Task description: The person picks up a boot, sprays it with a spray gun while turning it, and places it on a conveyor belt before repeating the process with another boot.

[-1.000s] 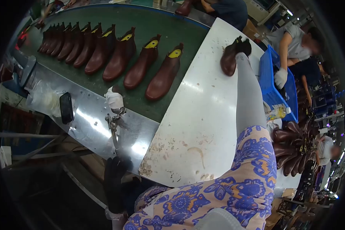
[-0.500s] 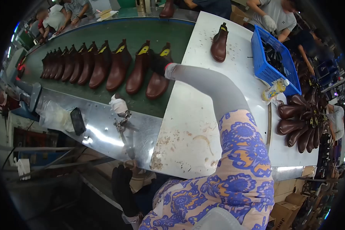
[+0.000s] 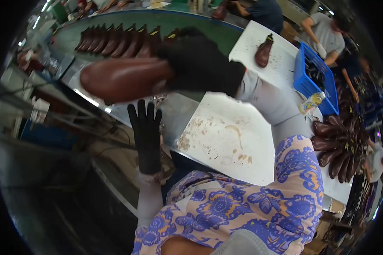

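Close to the camera, my right hand (image 3: 204,63) in a black glove grips a dark brown ankle boot (image 3: 123,80) by its shaft end. The boot lies sideways in the air, its rounded toe pointing left. Just below it, my left hand (image 3: 147,136), also gloved in black, is open with fingers stretched upward, apart from the boot as far as I can tell. Behind, a row of similar boots (image 3: 115,41) stands on the green conveyor belt (image 3: 191,25). The held boot and my right hand partly cover that row.
A white table (image 3: 225,140) with brown glue marks is at centre, bearing a single boot (image 3: 264,52). At right are a blue basket (image 3: 300,78), a yellow-labelled bottle (image 3: 311,103) and a cluster of boots (image 3: 334,142). A co-worker in grey (image 3: 327,36) stands behind the basket.
My right hand has taken a boot from the near end of the row and brought it up toward me, turned sideways. My left hand has risen, its fingers now spread. The view has shifted.
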Action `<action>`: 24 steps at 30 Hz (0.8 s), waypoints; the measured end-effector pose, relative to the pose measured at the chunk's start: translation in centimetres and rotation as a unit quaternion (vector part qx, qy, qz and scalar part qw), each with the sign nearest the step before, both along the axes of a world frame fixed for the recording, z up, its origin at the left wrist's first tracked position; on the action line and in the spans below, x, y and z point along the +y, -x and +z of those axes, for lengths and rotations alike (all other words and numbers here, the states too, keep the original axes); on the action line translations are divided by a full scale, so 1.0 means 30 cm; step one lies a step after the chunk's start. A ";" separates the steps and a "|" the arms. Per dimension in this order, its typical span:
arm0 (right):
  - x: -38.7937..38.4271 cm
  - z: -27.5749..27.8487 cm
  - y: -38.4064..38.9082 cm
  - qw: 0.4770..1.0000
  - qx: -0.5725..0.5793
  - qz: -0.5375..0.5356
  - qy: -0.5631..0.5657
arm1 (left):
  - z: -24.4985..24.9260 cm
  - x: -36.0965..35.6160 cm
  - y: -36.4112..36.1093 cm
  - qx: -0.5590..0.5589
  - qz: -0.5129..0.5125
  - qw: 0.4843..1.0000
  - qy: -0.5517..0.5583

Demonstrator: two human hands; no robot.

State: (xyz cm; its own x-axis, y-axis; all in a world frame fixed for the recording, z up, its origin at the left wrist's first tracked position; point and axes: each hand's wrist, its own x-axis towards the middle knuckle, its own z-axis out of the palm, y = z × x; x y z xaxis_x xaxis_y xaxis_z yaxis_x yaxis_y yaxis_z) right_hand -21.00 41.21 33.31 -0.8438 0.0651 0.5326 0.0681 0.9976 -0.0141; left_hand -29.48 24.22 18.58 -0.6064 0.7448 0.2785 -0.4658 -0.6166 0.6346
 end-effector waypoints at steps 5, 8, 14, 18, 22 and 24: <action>-0.300 -0.099 0.029 0.913 -0.007 0.283 0.294 | -0.128 -0.221 0.063 -0.127 0.007 0.990 -0.060; -0.252 -0.282 0.097 0.744 0.111 0.174 0.635 | -0.186 -0.411 0.091 -0.153 0.038 0.985 -0.069; -0.083 -1.116 0.311 0.799 0.033 -0.191 0.570 | -0.202 -0.722 0.193 -0.258 0.219 0.940 0.036; -0.085 -1.056 0.403 0.528 0.092 0.006 0.844 | -0.365 -0.869 0.430 -0.274 -0.173 0.928 -0.183; 0.055 -1.148 0.489 0.645 0.024 0.058 0.762 | -0.129 -0.845 0.430 0.119 0.123 0.912 -0.373; -0.037 -1.036 0.475 0.542 0.075 -0.048 0.836 | -0.214 -0.919 0.483 0.034 0.033 0.901 -0.432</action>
State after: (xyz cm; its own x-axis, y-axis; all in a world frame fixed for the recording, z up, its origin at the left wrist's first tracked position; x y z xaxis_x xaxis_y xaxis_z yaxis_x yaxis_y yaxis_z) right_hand -35.25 40.11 2.22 -0.7494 0.6021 -0.2755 -0.0089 -0.4252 -0.9051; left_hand -43.97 -3.34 12.14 -0.6019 0.1951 0.7743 -0.3880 -0.9190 -0.0700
